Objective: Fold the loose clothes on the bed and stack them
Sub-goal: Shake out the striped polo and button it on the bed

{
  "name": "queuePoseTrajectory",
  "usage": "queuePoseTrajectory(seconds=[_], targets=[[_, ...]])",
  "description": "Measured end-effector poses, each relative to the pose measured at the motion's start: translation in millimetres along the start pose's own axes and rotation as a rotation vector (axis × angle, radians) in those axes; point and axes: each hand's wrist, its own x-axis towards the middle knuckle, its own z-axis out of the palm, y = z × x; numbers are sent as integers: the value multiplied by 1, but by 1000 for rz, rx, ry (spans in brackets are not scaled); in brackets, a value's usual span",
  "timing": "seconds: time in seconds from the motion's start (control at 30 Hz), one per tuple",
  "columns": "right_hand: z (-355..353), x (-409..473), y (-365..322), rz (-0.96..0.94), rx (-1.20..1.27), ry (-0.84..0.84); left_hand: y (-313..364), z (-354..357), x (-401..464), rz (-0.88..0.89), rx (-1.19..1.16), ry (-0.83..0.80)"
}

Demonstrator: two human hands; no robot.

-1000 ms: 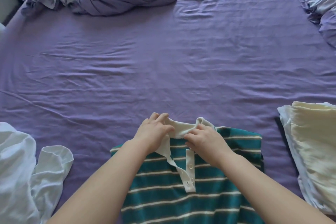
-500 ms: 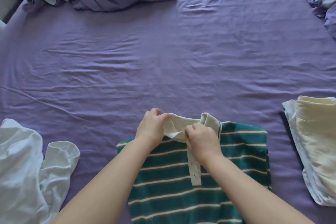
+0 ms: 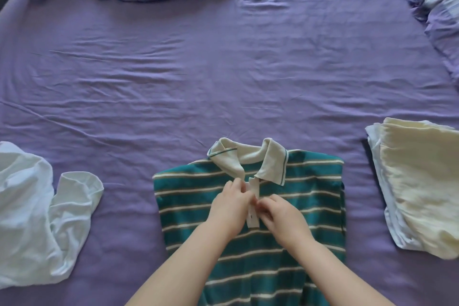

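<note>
Garment: green striped polo shirt [image 3: 250,228], face up at near edge of bed [image 3: 223,69], sides apparently already turned under; cream collar [image 3: 250,158] spread flat.
Left hand [image 3: 229,206]: fingertips pinched on white button placket [image 3: 253,204], left side.
Right hand [image 3: 280,218]: fingers curled, pinching same placket from right, touching left hand.
Step in hand: likely closing or straightening placket before next fold.
Method advised: keep both strips aligned and flat; hold collar points symmetrical; avoid dragging shirt body out of square.
Stack: folded cream and white garments [image 3: 417,186], right, well apart.
Pending: loose white garment [image 3: 37,218], left.
Risk: thin placket slips easily; puckers carry into fold.
</note>
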Motion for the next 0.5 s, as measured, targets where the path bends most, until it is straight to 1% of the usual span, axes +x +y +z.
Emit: queuePoseTrajectory(seconds=[0.07, 0.13, 0.2, 0.33, 0.43, 0.5], targets=[[3, -4, -2, 35, 51, 31, 1, 3, -2, 20, 34, 24], [4, -8, -3, 50, 81, 36, 1, 4, -4, 34, 38, 11], [5, -10, -5, 58, 94, 41, 1, 3, -6, 29, 56, 6], [8, -11, -9, 117, 115, 64, 3, 5, -10, 39, 85, 49], [6, -6, -11, 172, 123, 37, 1, 9, -12, 103, 100, 82], [4, -2, -13, 211, 126, 4, -1, 12, -13, 109, 80, 94]])
